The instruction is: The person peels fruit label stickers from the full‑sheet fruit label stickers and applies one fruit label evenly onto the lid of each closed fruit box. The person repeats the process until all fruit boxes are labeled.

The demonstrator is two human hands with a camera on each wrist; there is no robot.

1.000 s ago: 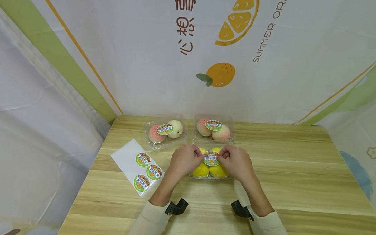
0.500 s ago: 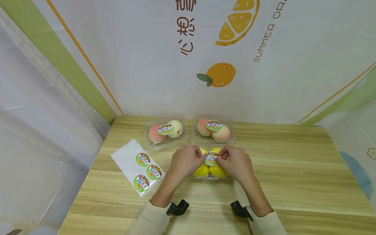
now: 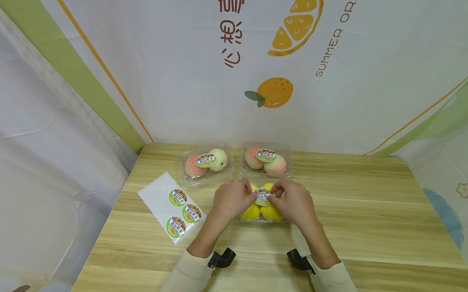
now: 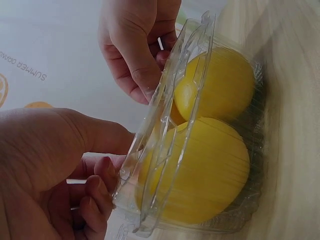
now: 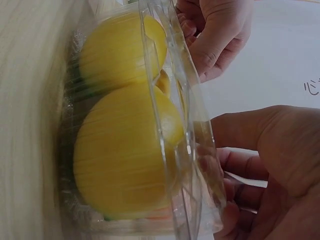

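A clear plastic fruit box (image 3: 242, 221) holding yellow fruits (image 3: 250, 212) stands on the table in front of the person. On its lid lies a round green-and-white fruit sticker (image 3: 263, 200). My left hand (image 3: 232, 199) is at the sticker's left edge, its thumb touching it. From the other side, my right hand (image 3: 295, 199) rests its thumb on the sticker's right edge. Both wrist views show the left thumb (image 4: 112, 137) and right thumb (image 5: 235, 127) fairly straight against the lid, the other fingers loosely bent. The sticker itself is hard to make out there.
Two clear boxes of pinkish peaches, a left one (image 3: 188, 178) and a right one (image 3: 287, 172), stand behind, each bearing a round sticker. Left of the hands lies a white backing sheet (image 3: 158, 192) with three stickers. A printed curtain (image 3: 177, 79) hangs behind the wooden table (image 3: 356, 202).
Both thumbs have shifted slightly inward over the sticker, the right one covering a little more of it. The boxes and the sheet stay where they were.
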